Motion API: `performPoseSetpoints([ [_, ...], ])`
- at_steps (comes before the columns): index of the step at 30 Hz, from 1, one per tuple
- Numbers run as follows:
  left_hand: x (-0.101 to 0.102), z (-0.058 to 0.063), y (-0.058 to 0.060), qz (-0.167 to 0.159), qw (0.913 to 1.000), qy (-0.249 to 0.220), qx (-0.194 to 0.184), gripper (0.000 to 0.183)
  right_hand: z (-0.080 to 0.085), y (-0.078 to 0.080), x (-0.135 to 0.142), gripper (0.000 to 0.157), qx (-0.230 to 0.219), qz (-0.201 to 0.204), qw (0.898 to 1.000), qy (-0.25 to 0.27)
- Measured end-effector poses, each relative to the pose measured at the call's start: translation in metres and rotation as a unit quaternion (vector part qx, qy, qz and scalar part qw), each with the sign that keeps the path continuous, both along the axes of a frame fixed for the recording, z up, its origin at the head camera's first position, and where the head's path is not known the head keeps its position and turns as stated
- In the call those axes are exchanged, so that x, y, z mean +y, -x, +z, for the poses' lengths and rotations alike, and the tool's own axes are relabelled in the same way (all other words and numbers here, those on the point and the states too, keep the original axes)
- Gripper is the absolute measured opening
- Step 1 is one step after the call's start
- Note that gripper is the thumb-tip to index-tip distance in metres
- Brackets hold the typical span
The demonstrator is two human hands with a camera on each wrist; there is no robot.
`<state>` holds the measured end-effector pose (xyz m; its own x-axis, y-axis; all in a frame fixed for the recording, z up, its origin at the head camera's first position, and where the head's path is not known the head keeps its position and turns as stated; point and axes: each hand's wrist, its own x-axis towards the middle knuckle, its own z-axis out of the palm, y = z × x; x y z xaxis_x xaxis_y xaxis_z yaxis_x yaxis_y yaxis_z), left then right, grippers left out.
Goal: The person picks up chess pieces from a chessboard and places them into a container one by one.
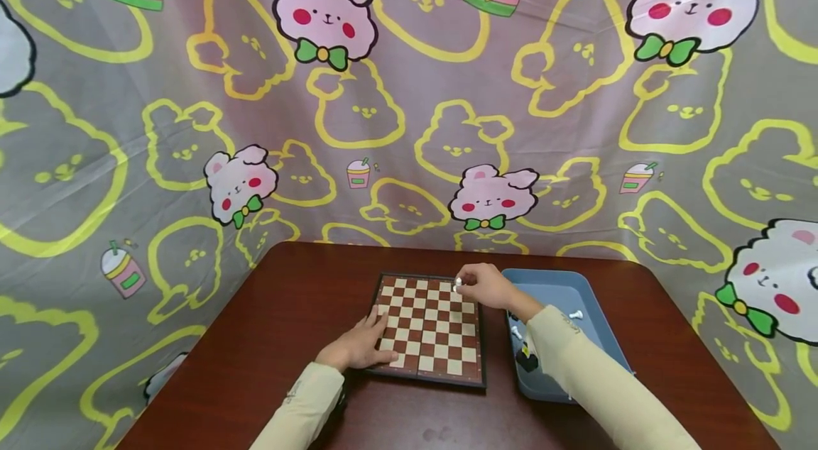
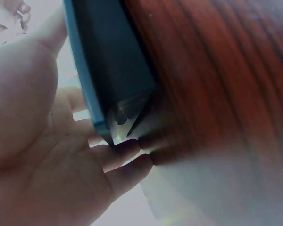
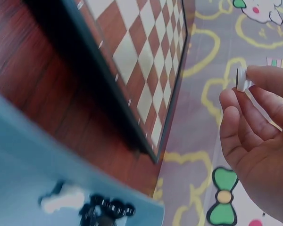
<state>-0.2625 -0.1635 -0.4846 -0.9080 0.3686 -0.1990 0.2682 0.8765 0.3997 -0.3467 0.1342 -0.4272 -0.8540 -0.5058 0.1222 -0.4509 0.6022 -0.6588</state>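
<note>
A brown and cream chessboard (image 1: 429, 326) with a dark rim lies on the table. Over its far right corner my right hand (image 1: 488, 284) pinches a white chess piece (image 1: 457, 284) between thumb and fingers. In the right wrist view the piece's round base (image 3: 241, 79) points away from the hand (image 3: 262, 113). My left hand (image 1: 361, 342) rests with spread, straight fingers on the board's near left part. The left wrist view shows that palm (image 2: 42, 141) beside the board's dark side edge (image 2: 111, 56).
Right of the board stands a blue-grey tray (image 1: 562, 278). Inside it are white pieces, one toward the right (image 1: 576, 314), and a cluster of black pieces (image 1: 527, 359), partly hidden by my right sleeve. A patterned curtain (image 1: 409, 116) hangs behind the dark red table (image 1: 255, 350).
</note>
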Motion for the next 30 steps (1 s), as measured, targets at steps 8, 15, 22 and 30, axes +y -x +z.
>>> performPoseSetpoints([
  [8, -0.001, 0.0, -0.001, -0.003, 1.0, -0.005, -0.002, 0.089, -0.001, 0.001, 0.031, 0.005, -0.013, -0.035, 0.999, 0.006],
  [15, -0.001, 0.0, 0.0, -0.007, 1.0, -0.006, 0.001, 0.089, 0.001, 0.002, 0.055, 0.007, -0.003, -0.056, 0.998, 0.005],
  [22, -0.001, 0.001, -0.001, -0.005, 1.0, -0.008, -0.002, 0.089, -0.004, 0.003, 0.077, 0.009, -0.005, -0.065, 0.998, 0.011],
  [30, 0.0, 0.003, -0.001, -0.006, 1.0, -0.006, -0.001, 0.089, -0.006, 0.001, 0.101, 0.007, -0.001, -0.067, 0.998, 0.006],
])
